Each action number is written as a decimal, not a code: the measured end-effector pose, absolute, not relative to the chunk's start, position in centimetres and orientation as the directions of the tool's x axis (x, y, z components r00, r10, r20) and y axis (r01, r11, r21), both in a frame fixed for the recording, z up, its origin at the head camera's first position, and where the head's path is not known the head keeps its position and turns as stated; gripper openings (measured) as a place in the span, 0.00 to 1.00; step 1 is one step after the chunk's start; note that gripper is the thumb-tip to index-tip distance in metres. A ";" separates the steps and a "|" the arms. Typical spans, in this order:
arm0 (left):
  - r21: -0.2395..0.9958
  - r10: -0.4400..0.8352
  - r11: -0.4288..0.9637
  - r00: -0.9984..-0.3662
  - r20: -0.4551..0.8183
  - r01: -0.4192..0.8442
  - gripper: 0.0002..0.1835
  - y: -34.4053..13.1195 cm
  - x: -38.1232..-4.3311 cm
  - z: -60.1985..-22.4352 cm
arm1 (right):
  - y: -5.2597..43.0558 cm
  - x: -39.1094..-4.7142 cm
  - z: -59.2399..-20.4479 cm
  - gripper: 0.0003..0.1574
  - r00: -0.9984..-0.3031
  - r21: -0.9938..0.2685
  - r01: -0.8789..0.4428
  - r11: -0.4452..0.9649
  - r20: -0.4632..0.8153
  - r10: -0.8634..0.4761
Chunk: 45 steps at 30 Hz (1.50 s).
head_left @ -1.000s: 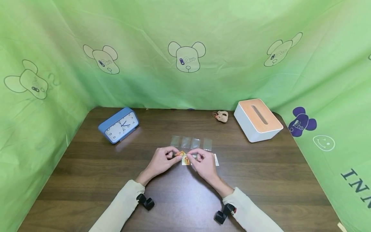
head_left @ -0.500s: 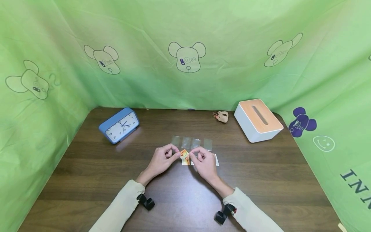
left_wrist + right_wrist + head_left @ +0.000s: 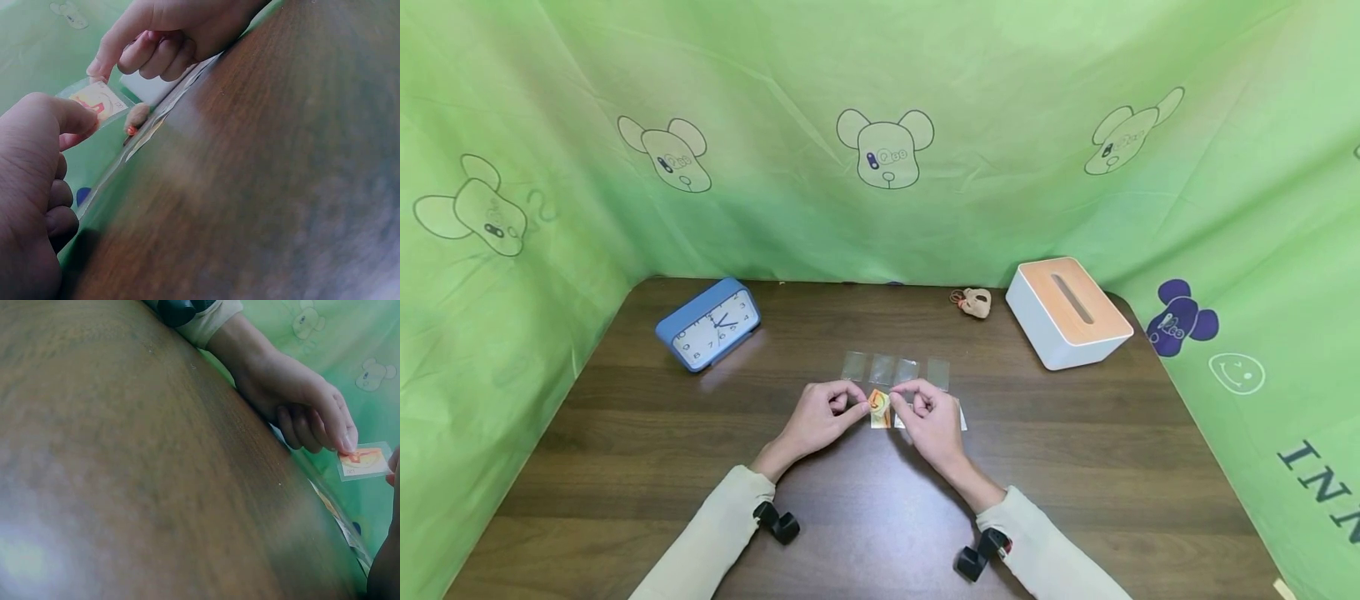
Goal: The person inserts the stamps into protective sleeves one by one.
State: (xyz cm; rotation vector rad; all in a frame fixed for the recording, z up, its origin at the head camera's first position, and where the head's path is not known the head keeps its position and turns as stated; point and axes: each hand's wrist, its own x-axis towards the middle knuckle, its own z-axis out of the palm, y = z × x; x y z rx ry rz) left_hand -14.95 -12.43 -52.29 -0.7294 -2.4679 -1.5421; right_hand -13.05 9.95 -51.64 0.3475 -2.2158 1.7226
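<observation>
In the head view, a small orange and yellow stamp (image 3: 879,402) in a clear plastic sleeve is held up between both hands. My left hand (image 3: 820,419) pinches one edge with thumb and forefinger. At the opposite edge my right hand (image 3: 934,427) pinches the sleeve between thumb and fingertip, its other fingers curled in. Both wrist views show the sleeved stamp (image 3: 103,101) off the table, its clear border standing out past the print. Below it on the table lies another orange stamp (image 3: 881,422); a pale one (image 3: 962,414) is partly hidden by my right hand.
Several clear sleeves (image 3: 882,368) lie in a row just beyond the hands. A blue clock (image 3: 711,325) stands back left. At the back right are a small beige trinket (image 3: 975,302) and a white tissue box (image 3: 1067,312) with a wooden lid. Green cloth hangs behind the table.
The sleeved stamp has turned from tilted beside my left fingers to more face-on between both hands, rising a little, then dipping slightly. The forearms have stayed nearly still.
</observation>
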 end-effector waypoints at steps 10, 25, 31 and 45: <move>0.819 0.259 0.415 -0.914 0.312 0.397 0.03 -12.5 -15.2 -51.1 | 10.4 -13.5 -51.5 0.06 -0.913 -0.876 -0.368 0.311 0.405 0.059; 0.779 -0.103 0.574 -0.921 0.376 0.253 0.06 -15.9 -18.1 -54.1 | 10.3 -13.5 -51.8 0.08 -0.900 -0.857 -0.408 0.314 0.436 0.018; 0.721 -0.225 0.690 -0.927 0.302 0.068 0.08 -16.9 -18.7 -54.6 | 10.2 -13.6 -51.7 0.05 -0.880 -0.821 -0.449 0.352 0.475 -0.015; 0.634 -0.267 0.773 -0.920 0.288 -0.026 0.11 -16.9 -17.4 -52.0 | 10.3 -13.5 -51.6 0.06 -0.885 -0.825 -0.444 0.350 0.464 -0.027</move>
